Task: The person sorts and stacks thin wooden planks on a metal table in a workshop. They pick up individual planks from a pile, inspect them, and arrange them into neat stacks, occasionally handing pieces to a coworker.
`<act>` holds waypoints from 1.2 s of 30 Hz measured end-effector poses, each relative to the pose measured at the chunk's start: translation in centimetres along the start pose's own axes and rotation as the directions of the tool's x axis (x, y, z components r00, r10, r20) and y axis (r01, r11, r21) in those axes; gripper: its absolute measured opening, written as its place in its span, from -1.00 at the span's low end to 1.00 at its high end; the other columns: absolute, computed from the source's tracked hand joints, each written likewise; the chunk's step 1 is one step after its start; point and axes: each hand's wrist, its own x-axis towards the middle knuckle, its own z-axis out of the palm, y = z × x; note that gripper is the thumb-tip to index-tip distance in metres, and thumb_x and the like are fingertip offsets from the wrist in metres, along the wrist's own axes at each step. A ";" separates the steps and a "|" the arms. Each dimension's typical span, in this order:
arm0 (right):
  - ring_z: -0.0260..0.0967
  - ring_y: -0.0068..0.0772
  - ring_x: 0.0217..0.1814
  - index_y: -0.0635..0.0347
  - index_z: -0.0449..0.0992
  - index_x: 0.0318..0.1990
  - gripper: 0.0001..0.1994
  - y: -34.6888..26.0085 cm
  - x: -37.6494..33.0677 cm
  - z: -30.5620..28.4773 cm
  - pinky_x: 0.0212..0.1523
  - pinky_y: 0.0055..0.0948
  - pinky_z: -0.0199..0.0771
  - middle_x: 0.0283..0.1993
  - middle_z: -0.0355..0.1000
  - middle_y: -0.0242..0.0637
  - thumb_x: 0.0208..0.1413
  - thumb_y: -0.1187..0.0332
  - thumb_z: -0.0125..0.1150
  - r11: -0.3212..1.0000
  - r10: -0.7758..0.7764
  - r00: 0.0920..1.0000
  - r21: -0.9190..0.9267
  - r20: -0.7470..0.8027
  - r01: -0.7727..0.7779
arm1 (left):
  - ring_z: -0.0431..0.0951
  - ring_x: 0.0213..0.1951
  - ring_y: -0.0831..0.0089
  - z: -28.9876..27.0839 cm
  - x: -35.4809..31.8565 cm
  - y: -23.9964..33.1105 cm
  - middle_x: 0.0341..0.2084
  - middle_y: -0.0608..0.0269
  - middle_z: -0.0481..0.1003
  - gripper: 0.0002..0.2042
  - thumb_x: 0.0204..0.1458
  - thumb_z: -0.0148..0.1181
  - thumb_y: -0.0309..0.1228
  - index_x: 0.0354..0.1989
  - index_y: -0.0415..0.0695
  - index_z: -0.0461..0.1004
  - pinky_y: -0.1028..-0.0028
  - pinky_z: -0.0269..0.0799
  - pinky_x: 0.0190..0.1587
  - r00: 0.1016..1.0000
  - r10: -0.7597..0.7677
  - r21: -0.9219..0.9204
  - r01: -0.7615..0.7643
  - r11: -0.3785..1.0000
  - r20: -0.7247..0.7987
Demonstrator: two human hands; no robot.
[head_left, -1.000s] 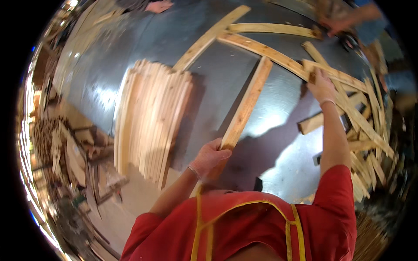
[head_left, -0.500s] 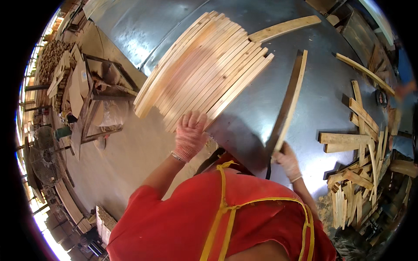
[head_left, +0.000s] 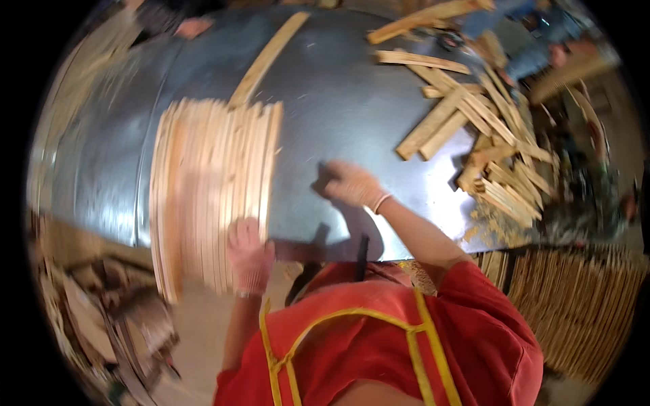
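A row of narrow, slightly curved wooden strips (head_left: 210, 169), packed side by side, lies on the dark metal tabletop and juts past its near edge. My left hand (head_left: 249, 254), in a pale work glove, lies flat with fingers stretched over the near end of the strips at the row's right side. To the right of the row, above bare metal, my gloved right hand (head_left: 355, 184) has its fingers stretched leftward. It is a little blurred, and nothing shows in it. One curved wooden strip (head_left: 271, 57) lies apart, its near end touching the row's far end.
Loose wooden pieces (head_left: 467, 108) lie jumbled on the table's right side, with sawdust (head_left: 497, 227) nearby. Stacked wooden strips (head_left: 575, 308) stand below at the right. Another person's hand (head_left: 194, 27) is at the far left; a person in blue sleeves (head_left: 535, 61) is at the far right.
The strip my right hand held has left it and no longer lies apart beside the row. That hand has moved farther over the table. The view has turned toward the right.
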 end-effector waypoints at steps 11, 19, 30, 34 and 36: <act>0.35 0.19 0.41 0.06 0.15 0.54 -0.05 15.1 -2.0 -4.8 0.42 -0.06 0.34 0.49 0.27 0.11 -0.02 0.08 0.44 0.825 0.552 0.584 0.492 -0.595 -0.279 | 0.32 0.39 -0.07 3.3 5.0 11.3 0.35 -0.05 0.35 -0.18 -0.13 0.51 -0.18 0.38 -0.16 0.38 -0.05 0.23 0.39 0.920 0.385 -0.063 -0.381 0.923 0.079; 0.47 0.15 0.23 0.18 0.43 0.33 -0.29 26.5 -4.2 -21.0 0.24 -0.01 0.49 0.24 0.47 0.08 0.15 -0.10 0.33 0.857 0.262 0.567 -0.082 -0.781 -0.509 | 0.44 0.29 -0.11 5.5 10.1 21.5 0.29 -0.09 0.40 -0.13 -0.11 0.50 -0.06 0.41 -0.15 0.33 0.06 0.43 0.28 0.948 0.257 -0.168 -0.227 0.959 0.188; 0.43 0.24 0.35 -0.01 0.16 0.56 -0.03 25.9 -3.3 -21.6 0.38 -0.08 0.46 0.39 0.31 0.24 -0.05 0.14 0.50 0.830 0.551 0.690 0.389 -0.469 -0.398 | 0.60 -0.25 0.27 7.3 12.1 19.7 -0.15 0.14 0.50 -0.33 -0.06 0.21 -0.42 0.35 -0.18 0.36 0.27 0.59 -0.18 0.850 0.135 -0.739 0.351 0.575 0.509; 0.47 0.25 0.27 0.08 0.33 0.46 -0.35 22.0 -5.4 -15.2 0.30 -0.07 0.50 0.21 0.49 0.24 0.20 0.23 0.22 0.915 0.390 0.742 0.318 -0.545 -0.247 | 0.61 -0.26 0.32 3.7 10.8 18.2 -0.13 0.15 0.51 -0.34 0.00 0.11 -0.47 0.39 -0.23 0.36 0.30 0.59 -0.19 0.787 0.353 -0.852 0.520 0.063 0.506; 0.52 0.01 0.24 0.22 0.29 0.51 -0.29 16.4 -6.4 -12.3 0.22 -0.23 0.52 0.27 0.48 0.12 0.20 0.25 0.28 0.910 0.406 0.772 0.295 -0.488 -0.292 | 0.62 -0.22 0.31 2.8 9.9 18.0 -0.09 0.13 0.53 -0.33 0.02 0.13 -0.45 0.42 -0.25 0.34 0.30 0.60 -0.17 0.736 0.369 -0.719 0.662 -0.212 0.568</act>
